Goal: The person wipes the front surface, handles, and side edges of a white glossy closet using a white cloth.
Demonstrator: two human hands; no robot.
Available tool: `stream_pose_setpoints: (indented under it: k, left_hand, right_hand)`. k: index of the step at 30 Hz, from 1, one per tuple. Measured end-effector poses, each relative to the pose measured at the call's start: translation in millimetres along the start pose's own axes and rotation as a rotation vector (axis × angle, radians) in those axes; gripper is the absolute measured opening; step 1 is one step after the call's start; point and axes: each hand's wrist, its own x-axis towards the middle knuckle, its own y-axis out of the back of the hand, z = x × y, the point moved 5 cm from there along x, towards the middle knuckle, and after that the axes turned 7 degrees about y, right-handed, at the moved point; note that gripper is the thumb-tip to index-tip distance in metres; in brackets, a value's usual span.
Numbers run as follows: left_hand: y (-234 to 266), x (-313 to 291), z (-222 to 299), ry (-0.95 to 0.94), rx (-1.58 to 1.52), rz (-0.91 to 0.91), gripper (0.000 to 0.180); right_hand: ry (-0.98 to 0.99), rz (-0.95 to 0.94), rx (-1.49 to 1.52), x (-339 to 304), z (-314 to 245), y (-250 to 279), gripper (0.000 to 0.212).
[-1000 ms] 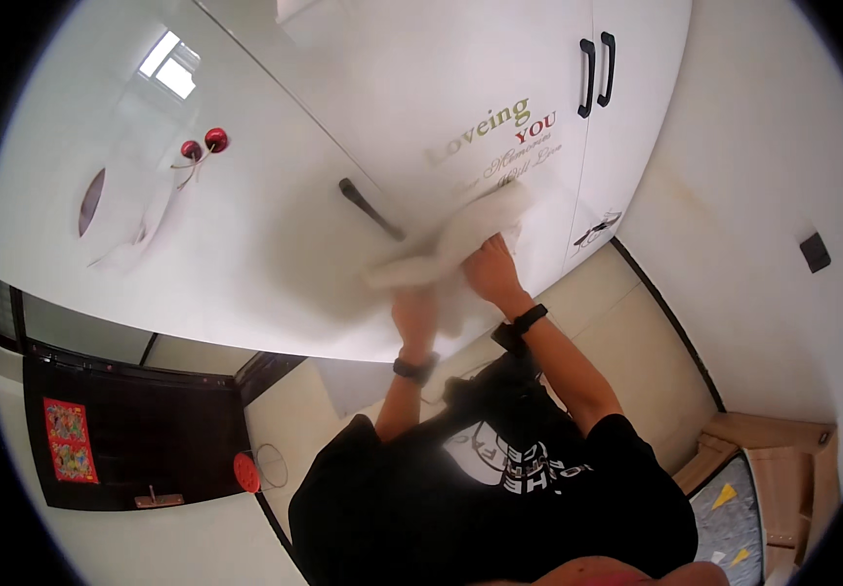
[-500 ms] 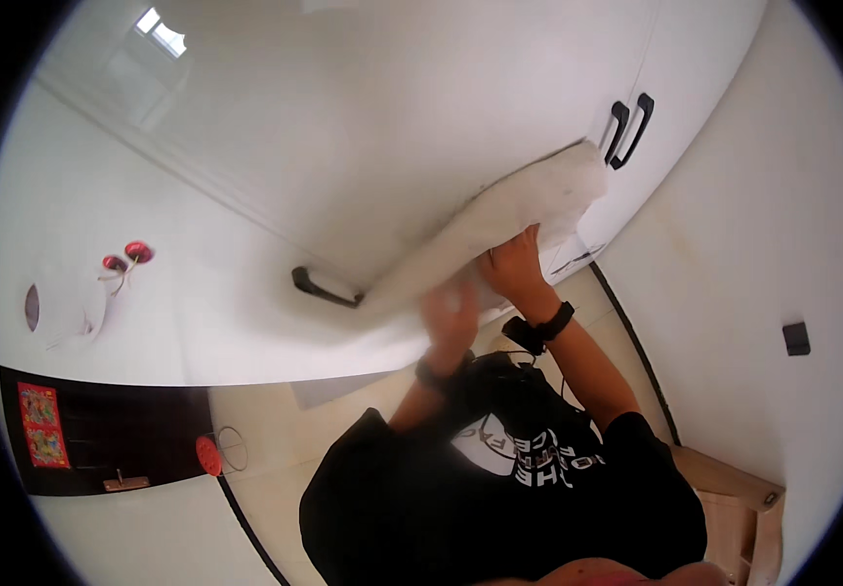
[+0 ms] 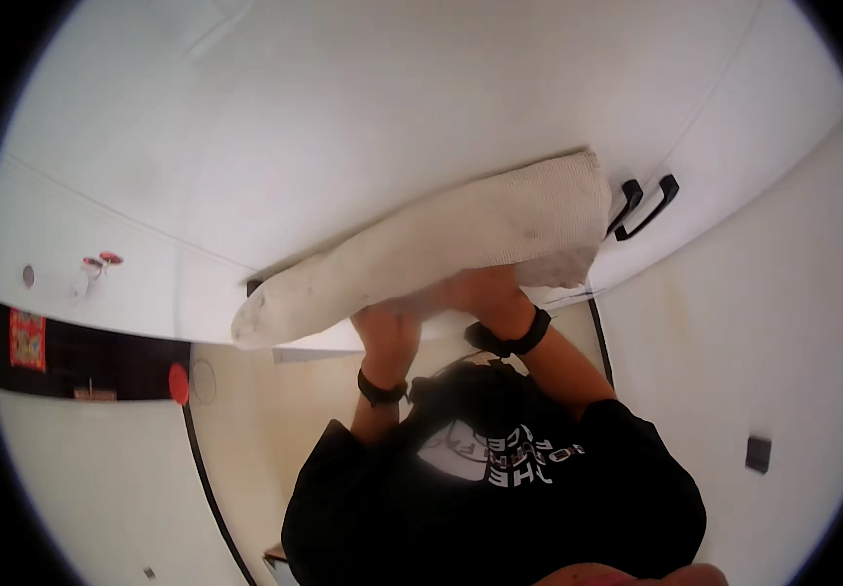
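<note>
A long off-white cloth [image 3: 421,239], ribbed toward its right end and marked with small grey stains, stretches slantwise in front of the white cabinet doors. Under its lower edge, left of the middle, my left hand [image 3: 389,327] holds it. My right hand [image 3: 492,291] grips it from beneath, further right, close beside the left one. The cloth covers the fingers of both hands. A greyish fold [image 3: 558,269] hangs below the cloth's right end. Each wrist wears a black band.
Two black handles [image 3: 644,208] stand out from the cabinet doors [image 3: 392,107] right of the cloth. At the far left are a dark panel with a red decoration [image 3: 28,340] and a red round object [image 3: 179,384]. A white wall [image 3: 734,342] rises at the right.
The cloth now reaches further left and covers the left cabinet handle. My left hand has moved left and under the cloth; my right hand has shifted slightly left and down. The view has tilted.
</note>
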Motion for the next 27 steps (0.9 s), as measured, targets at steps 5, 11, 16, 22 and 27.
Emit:
stream_pose_setpoints:
  k: [5, 11, 16, 22, 27]
  left_hand:
    - [-21.7, 2.5, 15.1, 0.241, -0.038, -0.113, 0.023]
    - [-41.1, 4.7, 33.5, 0.259, -0.030, -0.088, 0.027]
    - [-53.4, -13.8, 53.6, 0.150, 0.231, 0.048, 0.027]
    - [-52.9, -30.3, 64.2, 0.266, 0.167, 0.142, 0.040]
    - [-52.5, -34.7, 62.4, 0.291, 0.157, 0.192, 0.039]
  right_hand:
    - [0.041, -0.018, 0.079, -7.1, 15.3, 14.9, 0.023]
    - [0.026, -0.247, 0.057, -25.2, 37.6, 29.2, 0.029]
    - [0.053, -0.249, 0.123, -40.5, 45.5, 43.8, 0.030]
    - [0.083, -0.226, 0.116, -56.3, 50.3, 43.6, 0.031]
    - [0.082, -0.235, 0.101, -63.4, 53.1, 41.6, 0.033]
